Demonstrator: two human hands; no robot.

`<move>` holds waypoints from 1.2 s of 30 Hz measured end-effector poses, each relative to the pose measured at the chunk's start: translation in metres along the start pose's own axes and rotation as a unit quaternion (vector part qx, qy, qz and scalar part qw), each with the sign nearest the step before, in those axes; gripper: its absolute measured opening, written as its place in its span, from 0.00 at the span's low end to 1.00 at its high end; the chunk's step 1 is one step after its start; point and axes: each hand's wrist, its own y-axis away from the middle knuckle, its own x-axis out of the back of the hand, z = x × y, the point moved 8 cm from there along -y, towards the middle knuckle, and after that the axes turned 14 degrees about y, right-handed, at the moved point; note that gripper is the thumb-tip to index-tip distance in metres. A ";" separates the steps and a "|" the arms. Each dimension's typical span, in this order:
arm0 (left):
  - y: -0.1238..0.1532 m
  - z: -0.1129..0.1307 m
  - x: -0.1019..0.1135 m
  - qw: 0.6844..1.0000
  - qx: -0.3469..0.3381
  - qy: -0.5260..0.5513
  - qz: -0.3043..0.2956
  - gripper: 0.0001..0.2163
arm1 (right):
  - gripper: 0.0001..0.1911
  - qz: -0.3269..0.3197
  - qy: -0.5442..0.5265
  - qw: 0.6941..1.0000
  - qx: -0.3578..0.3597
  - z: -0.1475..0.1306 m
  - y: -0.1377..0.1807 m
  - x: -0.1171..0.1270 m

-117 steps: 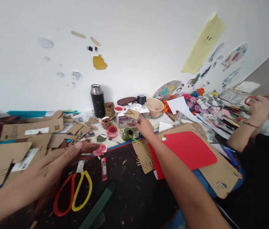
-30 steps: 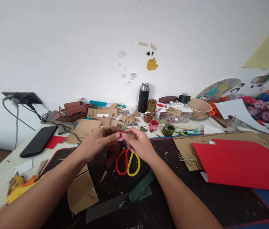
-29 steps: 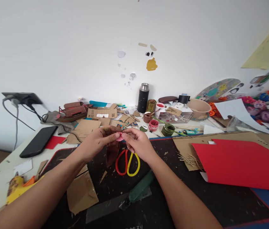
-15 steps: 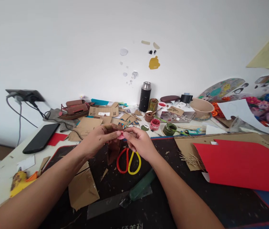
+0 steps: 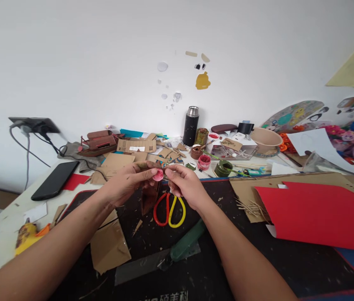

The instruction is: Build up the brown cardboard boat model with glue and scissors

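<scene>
A small round pink piece with ringed folds, like a rolled paper rosette (image 5: 157,174), is pinched between the thumb and fingers of my left hand (image 5: 136,177). My right hand (image 5: 185,184) is closed just to the right of it, thumb against fingers; whether something thin is held there I cannot make out. Below the hands lie scissors with one red and one yellow handle (image 5: 177,212), their blades hidden. A brown folded piece (image 5: 150,198) stands behind my left hand. A green-handled tool (image 5: 186,244) rests on a clear strip nearer me.
Red sheet (image 5: 318,215) and cardboard lie at right over the dark mat (image 5: 246,251). Open paint jars (image 5: 204,162), a black flask (image 5: 191,127) and cardboard scraps line the back. At left are a black phone-like slab (image 5: 54,180) and a cardboard piece (image 5: 110,246).
My right fingers have drawn slightly away to the right from the pink rosette. The rosette has turned, so its ringed face shows more, and stays in my left hand.
</scene>
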 end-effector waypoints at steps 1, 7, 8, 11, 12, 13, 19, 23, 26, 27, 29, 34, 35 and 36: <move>0.000 0.000 0.000 1.000 0.000 0.004 -0.002 0.21 | 0.28 -0.001 -0.004 1.000 0.000 0.000 0.000 0.000; -0.003 -0.004 -0.001 1.000 0.000 0.007 -0.019 0.22 | 0.29 -0.009 -0.011 1.000 -0.002 0.001 0.000 -0.002; -0.003 -0.004 -0.001 1.000 0.000 0.009 -0.019 0.22 | 0.29 -0.009 -0.010 1.000 -0.001 0.002 0.000 -0.003; -0.003 -0.006 -0.001 1.000 0.005 0.014 -0.023 0.22 | 0.30 -0.011 -0.009 1.000 0.002 0.002 0.000 -0.003; -0.002 -0.006 -0.001 1.000 0.007 0.015 -0.023 0.22 | 0.30 -0.012 -0.010 1.000 0.002 0.002 0.000 -0.003; -0.002 -0.006 -0.001 1.000 0.008 0.017 -0.022 0.22 | 0.30 -0.013 -0.011 1.000 0.002 0.002 0.000 -0.003; -0.002 -0.005 -0.003 1.000 0.002 0.020 -0.003 0.24 | 0.29 -0.024 -0.023 0.999 0.005 0.001 0.000 -0.006; -0.002 -0.002 -0.002 1.000 -0.005 -0.014 0.000 0.23 | 0.28 -0.027 -0.025 0.999 0.013 0.002 -0.001 -0.007; 0.000 0.000 -0.002 0.999 -0.006 -0.054 -0.005 0.22 | 0.26 -0.033 -0.025 0.999 0.018 0.003 -0.002 -0.008; 0.000 0.001 -0.003 0.998 -0.006 -0.062 -0.006 0.22 | 0.25 -0.036 -0.025 0.999 0.021 0.003 -0.002 -0.009; 0.001 0.002 -0.004 0.998 -0.006 -0.068 -0.007 0.22 | 0.24 -0.042 -0.025 0.999 0.025 0.002 -0.002 -0.009; 0.002 0.002 -0.006 0.999 0.000 -0.045 0.001 0.24 | 0.23 -0.051 -0.024 0.998 0.027 -0.001 0.000 -0.010; 0.002 0.003 -0.007 0.999 0.001 -0.037 0.002 0.24 | 0.24 -0.052 -0.024 0.998 0.027 -0.002 0.000 -0.010; 0.002 0.003 -0.007 1.000 0.001 -0.028 0.000 0.24 | 0.25 -0.052 -0.024 0.998 0.027 -0.003 0.000 -0.010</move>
